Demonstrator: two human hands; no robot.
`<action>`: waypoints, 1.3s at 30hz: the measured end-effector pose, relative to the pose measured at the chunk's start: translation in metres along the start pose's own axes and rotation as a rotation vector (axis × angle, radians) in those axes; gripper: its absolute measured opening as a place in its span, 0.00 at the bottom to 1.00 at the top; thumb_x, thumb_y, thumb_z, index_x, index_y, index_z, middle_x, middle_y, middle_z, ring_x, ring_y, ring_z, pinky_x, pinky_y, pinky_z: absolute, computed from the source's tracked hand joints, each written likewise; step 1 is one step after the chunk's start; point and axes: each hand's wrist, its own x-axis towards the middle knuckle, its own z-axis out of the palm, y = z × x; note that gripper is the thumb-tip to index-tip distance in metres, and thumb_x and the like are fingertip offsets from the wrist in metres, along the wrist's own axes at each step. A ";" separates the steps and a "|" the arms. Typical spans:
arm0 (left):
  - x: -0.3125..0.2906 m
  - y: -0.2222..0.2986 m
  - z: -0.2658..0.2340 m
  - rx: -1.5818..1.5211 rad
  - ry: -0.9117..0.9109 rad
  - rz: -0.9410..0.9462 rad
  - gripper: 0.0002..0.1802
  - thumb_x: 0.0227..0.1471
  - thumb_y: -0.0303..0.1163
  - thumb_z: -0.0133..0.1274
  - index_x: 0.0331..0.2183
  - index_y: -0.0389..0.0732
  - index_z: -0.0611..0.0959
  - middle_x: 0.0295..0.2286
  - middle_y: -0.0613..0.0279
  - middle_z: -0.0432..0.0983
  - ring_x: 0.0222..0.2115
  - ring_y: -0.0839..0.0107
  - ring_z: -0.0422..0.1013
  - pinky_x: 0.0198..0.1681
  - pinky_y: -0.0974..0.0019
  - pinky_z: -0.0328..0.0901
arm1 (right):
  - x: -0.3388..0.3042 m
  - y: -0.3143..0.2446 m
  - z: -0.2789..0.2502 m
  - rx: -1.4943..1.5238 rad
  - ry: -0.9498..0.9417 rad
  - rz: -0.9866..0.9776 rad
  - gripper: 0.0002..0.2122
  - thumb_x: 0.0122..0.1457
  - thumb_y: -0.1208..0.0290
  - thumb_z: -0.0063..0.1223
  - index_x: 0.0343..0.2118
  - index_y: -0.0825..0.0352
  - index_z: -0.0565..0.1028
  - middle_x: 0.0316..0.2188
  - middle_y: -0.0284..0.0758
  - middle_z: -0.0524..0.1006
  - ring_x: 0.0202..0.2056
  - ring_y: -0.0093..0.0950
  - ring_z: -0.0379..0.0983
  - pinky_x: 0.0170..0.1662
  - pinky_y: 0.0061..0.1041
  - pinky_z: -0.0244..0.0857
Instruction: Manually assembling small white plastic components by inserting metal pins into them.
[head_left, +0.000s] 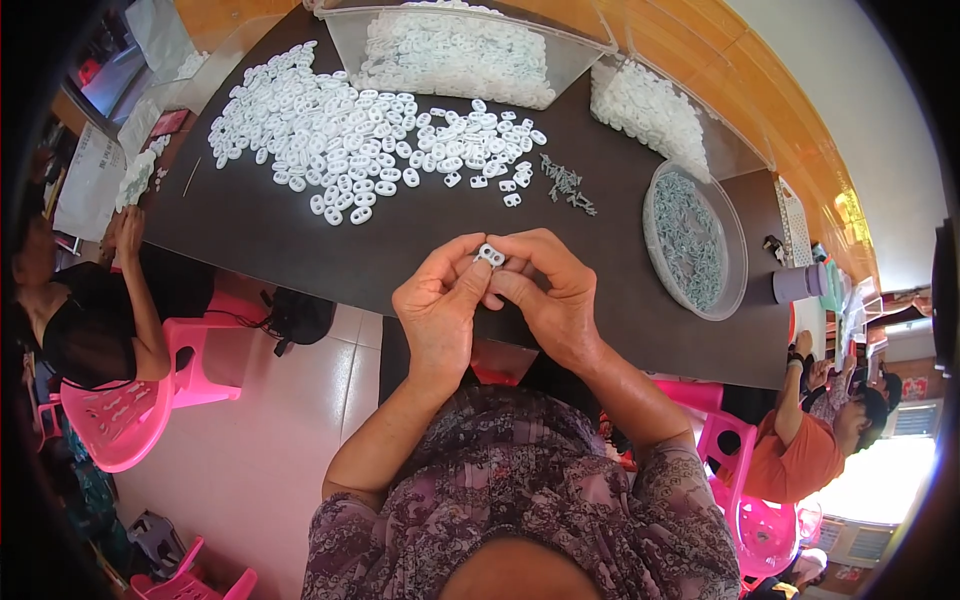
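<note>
Between the fingertips of both hands is a small white plastic piece with two round holes (490, 255), held over the near edge of the dark table. My left hand (446, 295) pinches it from the left with thumb and fingers. From the other side, my right hand (545, 290) grips it the same way; whether a screw is also in the fingers cannot be seen. Beyond the hands lies a big pile of white two-hole oval pieces (320, 130). To its right are a smaller heap of white pieces (478, 140) and a little group of grey screws (567, 185).
A clear bin of white parts (335, 50) stands at the back, with another clear bin (735, 140) to its right. A round tub of screws (742, 255) sits at the right near a lidded cup (795, 284). Other people work at left and right on pink chairs (120, 415).
</note>
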 end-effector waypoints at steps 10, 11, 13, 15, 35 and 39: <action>-0.001 0.009 0.007 -0.065 0.062 -0.138 0.10 0.52 0.21 0.49 0.38 0.29 0.78 0.30 0.57 0.77 0.27 0.75 0.73 0.30 0.74 0.69 | 0.002 0.004 0.002 -0.449 0.085 -0.390 0.16 0.39 0.85 0.55 0.36 0.69 0.75 0.30 0.37 0.73 0.28 0.32 0.67 0.29 0.27 0.63; -0.002 0.009 0.007 -0.065 0.061 -0.138 0.10 0.52 0.21 0.49 0.38 0.29 0.78 0.30 0.57 0.77 0.27 0.75 0.73 0.30 0.74 0.69 | 0.002 0.005 0.001 -0.468 0.095 -0.412 0.16 0.39 0.85 0.56 0.35 0.69 0.75 0.29 0.37 0.73 0.28 0.32 0.67 0.29 0.27 0.63; -0.003 0.012 0.008 -0.081 0.040 -0.139 0.10 0.52 0.21 0.48 0.38 0.28 0.78 0.30 0.57 0.76 0.27 0.75 0.73 0.29 0.74 0.69 | 0.001 0.005 0.002 -0.462 0.105 -0.409 0.15 0.39 0.85 0.56 0.35 0.69 0.76 0.29 0.37 0.73 0.28 0.32 0.67 0.29 0.27 0.63; -0.004 0.010 0.005 -0.040 0.022 -0.125 0.10 0.52 0.21 0.48 0.38 0.28 0.78 0.30 0.57 0.76 0.26 0.75 0.72 0.28 0.75 0.68 | 0.000 0.006 0.001 -0.456 0.115 -0.407 0.15 0.39 0.85 0.56 0.34 0.69 0.76 0.28 0.37 0.73 0.28 0.32 0.67 0.29 0.27 0.63; -0.004 0.008 -0.009 0.082 -0.104 0.007 0.11 0.52 0.23 0.51 0.39 0.31 0.78 0.29 0.64 0.73 0.24 0.81 0.66 0.27 0.79 0.63 | -0.007 -0.003 0.005 -0.169 0.086 -0.188 0.13 0.42 0.84 0.57 0.34 0.71 0.76 0.24 0.32 0.74 0.25 0.24 0.67 0.28 0.22 0.62; -0.007 0.005 -0.005 0.024 -0.089 0.085 0.11 0.53 0.24 0.51 0.39 0.31 0.78 0.27 0.64 0.72 0.24 0.81 0.65 0.27 0.79 0.62 | -0.009 -0.006 0.007 -0.181 0.100 -0.210 0.13 0.42 0.84 0.57 0.34 0.72 0.75 0.25 0.34 0.75 0.26 0.24 0.67 0.29 0.22 0.62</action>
